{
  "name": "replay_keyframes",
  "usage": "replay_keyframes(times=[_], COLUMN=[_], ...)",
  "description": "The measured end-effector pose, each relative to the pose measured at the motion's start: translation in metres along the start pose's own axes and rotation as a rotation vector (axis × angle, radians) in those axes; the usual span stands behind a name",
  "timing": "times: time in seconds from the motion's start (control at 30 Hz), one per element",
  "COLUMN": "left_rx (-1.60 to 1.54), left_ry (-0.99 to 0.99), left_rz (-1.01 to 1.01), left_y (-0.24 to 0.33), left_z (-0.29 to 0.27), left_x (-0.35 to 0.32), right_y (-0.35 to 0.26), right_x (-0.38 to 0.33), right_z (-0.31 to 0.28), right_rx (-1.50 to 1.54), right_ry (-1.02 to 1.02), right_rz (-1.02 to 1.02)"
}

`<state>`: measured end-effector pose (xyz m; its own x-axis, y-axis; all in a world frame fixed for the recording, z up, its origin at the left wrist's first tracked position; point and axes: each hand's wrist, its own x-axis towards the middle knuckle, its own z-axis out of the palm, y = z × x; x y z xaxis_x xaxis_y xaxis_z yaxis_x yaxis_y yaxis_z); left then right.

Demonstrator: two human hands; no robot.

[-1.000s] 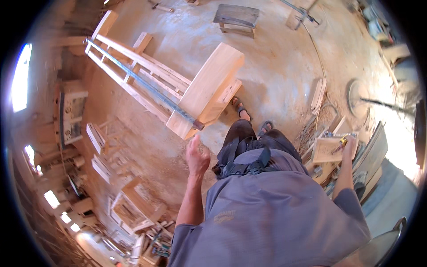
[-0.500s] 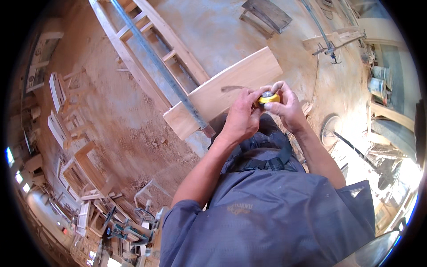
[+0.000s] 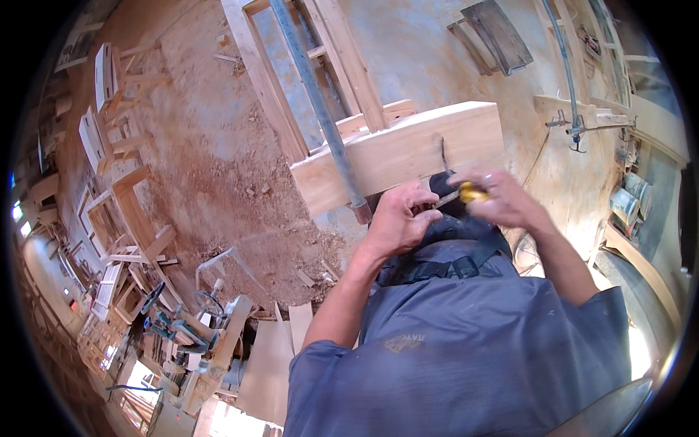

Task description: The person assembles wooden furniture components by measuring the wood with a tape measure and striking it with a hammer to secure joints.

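Both hands had drifted apart a little vs half a second earlier, and the view had swung so the plank sat higher and more central. Right hand [image 3: 506, 200] had its grip closed around a yellow tape measure [image 3: 472, 194]; body mostly hidden by the fingers, only a yellow patch showing. Left hand [image 3: 399, 218] pinched the end of the short blade [image 3: 445, 198] pulled out of it, thumb and forefinger narrow on the tip. Blade ran roughly level between the two hands, just below the near edge of the pale wooden plank [image 3: 400, 153]; couldn't tell if it touched the wood. Plank lay across a wooden frame [image 3: 273, 95], with a grey metal pipe [image 3: 320, 109] running over it, pipe end reaching just left of the left hand. Dusty concrete floor [image 3: 204, 153] underneath, scattered with offcuts. Stacked wooden frames [image 3: 116, 211] sat well off to the left, a blue-green machine [image 3: 182, 328] lower left.
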<state>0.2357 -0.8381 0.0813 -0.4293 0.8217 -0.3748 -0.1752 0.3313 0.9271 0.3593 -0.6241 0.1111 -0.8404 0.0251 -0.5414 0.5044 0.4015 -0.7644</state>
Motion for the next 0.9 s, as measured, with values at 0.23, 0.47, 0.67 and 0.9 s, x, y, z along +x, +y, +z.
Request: replay_keyframes(times=[0.23, 0.47, 0.67, 0.9], left_rx=[0.061, 0.07, 0.056, 0.338], left_ry=[0.35, 0.926, 0.818, 0.851], left_rz=[0.061, -0.203, -0.242, -0.272], left_y=[-0.018, -0.049, -0.087, -0.078], left_z=[-0.046, -0.129, -0.133, -0.116], left_x=[0.016, -0.008, -0.016, -0.041], right_y=[0.128, 0.096, 0.065, 0.049], right_x=[-0.027, 0.044, 0.107, 0.136], right_z=[-0.108, -0.104, -0.069, -0.043], right_rx=[-0.14, -0.467, -0.533, -0.505], right_ry=[0.296, 0.374, 0.321, 0.302], right_rz=[0.268, 0.336, 0.304, 0.216])
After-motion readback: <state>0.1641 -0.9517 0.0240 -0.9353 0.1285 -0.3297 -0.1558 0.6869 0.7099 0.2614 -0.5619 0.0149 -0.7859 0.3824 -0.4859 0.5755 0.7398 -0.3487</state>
